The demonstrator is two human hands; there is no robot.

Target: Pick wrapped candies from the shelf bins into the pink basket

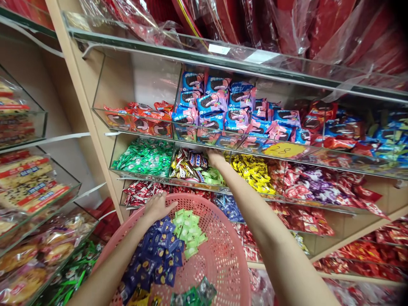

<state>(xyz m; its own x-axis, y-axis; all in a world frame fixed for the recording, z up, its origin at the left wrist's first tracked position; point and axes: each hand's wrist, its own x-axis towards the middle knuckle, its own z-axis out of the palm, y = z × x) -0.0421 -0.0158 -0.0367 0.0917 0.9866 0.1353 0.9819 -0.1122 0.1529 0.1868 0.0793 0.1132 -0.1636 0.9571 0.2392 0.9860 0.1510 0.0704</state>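
In the lower middle of the frame, pink basket (221, 250): tilted under the shelves, holding purple packets (162, 250) at its left, pale green packets (189, 229) near its far rim and dark green packets (194, 296) at the bottom edge.
Rim: left hand (155, 207) clasps it left of centre, fingers over the edge, thumb inside.
Bin: right hand (214, 157) reaches in at the centre; its fingertips are hidden, so I cannot tell whether it holds anything.
Inside the bin: similar pale packets (213, 176) lie below that wrist, with brown chocolate bars (198, 160) to their left.
Reach: the step in hand looks like picking from this 1 bin while the basket is steadied.
Glass shelf (149, 136): just above the right hand; the next move probably calls for a low withdrawal beneath it, clear of the bin's front wall.
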